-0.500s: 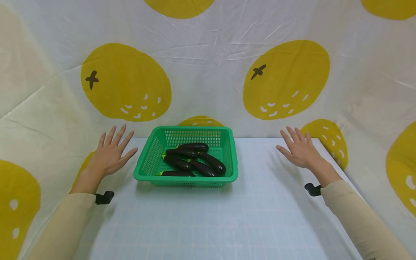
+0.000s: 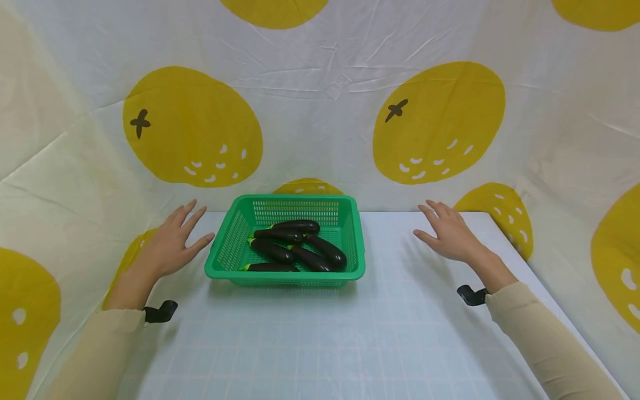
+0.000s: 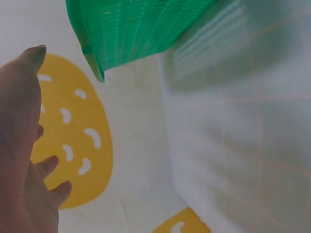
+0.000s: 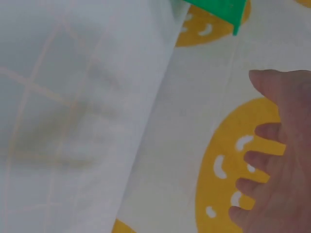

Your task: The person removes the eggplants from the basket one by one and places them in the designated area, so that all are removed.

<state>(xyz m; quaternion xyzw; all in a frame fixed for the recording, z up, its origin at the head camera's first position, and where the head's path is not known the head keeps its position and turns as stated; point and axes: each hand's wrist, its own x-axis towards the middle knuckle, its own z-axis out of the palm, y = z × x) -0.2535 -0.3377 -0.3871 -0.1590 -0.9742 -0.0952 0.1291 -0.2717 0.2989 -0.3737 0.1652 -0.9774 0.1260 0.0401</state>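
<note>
A green plastic basket stands toward the back of the table, with several dark eggplants lying inside it. To its left my left hand hovers above the table, fingers spread and holding nothing. My right hand hangs in the air on the right side, farther from the basket, its fingers extended and nothing in them. In the left wrist view the basket's side appears above the left hand. Only a corner of the basket shows in the right wrist view, past the right hand.
A pale checked cloth covers the table. Behind and at both sides hangs a white curtain printed with big yellow fruits. Each wrist carries a black camera mount.
The right hand has shifted left, a little nearer the basket. My left hand has turned slightly, its fingers now closer together. The basket and eggplants stay put.
</note>
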